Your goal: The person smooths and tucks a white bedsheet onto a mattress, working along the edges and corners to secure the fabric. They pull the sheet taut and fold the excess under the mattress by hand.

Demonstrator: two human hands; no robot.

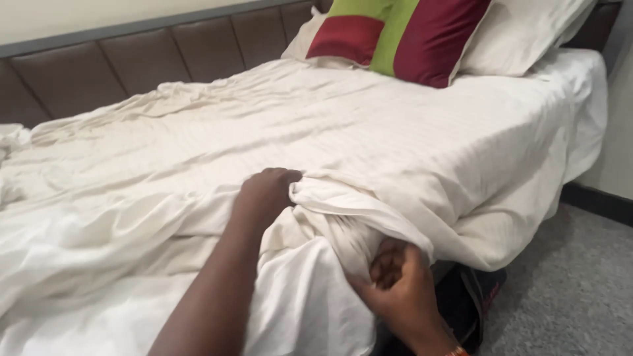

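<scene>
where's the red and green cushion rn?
Head view, top centre-right: the red and green cushion leans at the head of the bed against the white pillows, on the white sheet, far from both hands.

Hidden and cut-off parts

Right hand's (395, 280) fingertips vanish under the white sheet (343, 217); the striped cushion (402, 33) is cropped at the frame's top.

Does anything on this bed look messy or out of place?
Yes. The white sheet is rumpled and bunched at the near edge, where the left hand and right hand grip it. The striped cushion leans tilted on the pillows.
</scene>
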